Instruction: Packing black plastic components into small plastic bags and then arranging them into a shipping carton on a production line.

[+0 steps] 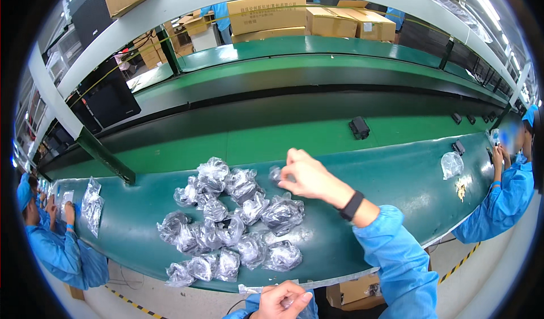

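Over the green table my right hand (306, 175), with a black band at the wrist, is closed, fingers curled. A small, blurred, clear-plastic-looking thing (275, 175) shows at its fingertips; its kind cannot be made out. Low at the table's near edge, my left hand (281, 303) is closed with thumb and fingers pinched on a clear plastic bag (288, 302), mostly hidden by the hand. Left of my right hand lie several dark items in crumpled clear bags (282, 213), grouped in uneven rows. The nearest bags (180, 274) rest by the front edge.
Beyond the table (340, 217) runs a green conveyor belt (272, 140) carrying a black device (358, 128). A post (105, 157) stands left. Co-workers in blue sit at left (62, 251) and right (501, 197). An open cardboard box (354, 293) is below the near edge.
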`<move>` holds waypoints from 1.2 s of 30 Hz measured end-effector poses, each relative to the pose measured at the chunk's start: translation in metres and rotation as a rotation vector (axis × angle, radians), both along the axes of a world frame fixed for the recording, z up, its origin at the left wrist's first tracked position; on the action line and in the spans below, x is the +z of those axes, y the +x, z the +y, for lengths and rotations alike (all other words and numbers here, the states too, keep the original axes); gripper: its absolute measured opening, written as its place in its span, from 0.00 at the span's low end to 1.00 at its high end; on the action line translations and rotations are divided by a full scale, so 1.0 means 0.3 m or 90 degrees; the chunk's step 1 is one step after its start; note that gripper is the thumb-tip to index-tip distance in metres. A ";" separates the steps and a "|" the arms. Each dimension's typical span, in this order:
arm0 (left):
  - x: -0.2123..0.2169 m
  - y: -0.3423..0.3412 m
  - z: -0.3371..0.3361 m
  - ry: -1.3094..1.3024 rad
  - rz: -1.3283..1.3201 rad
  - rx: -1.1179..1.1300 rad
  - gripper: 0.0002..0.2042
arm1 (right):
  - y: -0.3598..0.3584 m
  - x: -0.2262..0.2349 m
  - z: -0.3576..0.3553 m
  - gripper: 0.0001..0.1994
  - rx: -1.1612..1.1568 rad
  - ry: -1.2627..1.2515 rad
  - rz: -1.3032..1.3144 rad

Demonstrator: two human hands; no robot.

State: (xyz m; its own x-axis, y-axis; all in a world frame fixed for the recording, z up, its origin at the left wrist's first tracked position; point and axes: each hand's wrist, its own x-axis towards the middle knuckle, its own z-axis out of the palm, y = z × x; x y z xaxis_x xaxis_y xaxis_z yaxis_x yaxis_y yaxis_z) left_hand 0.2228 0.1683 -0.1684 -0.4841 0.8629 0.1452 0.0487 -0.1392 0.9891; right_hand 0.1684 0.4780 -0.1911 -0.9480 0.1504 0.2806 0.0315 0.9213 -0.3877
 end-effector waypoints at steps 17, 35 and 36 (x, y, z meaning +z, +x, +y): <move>-0.062 0.116 0.460 -0.033 0.404 0.113 0.10 | 0.757 -0.022 -0.045 0.09 -0.158 -1.146 0.041; -0.170 0.097 0.715 0.118 0.241 0.151 0.10 | 0.325 0.331 -0.284 0.08 -0.164 0.029 0.120; -0.162 0.145 0.768 0.015 0.195 0.151 0.10 | 0.286 0.263 -0.237 0.10 -0.152 0.067 0.092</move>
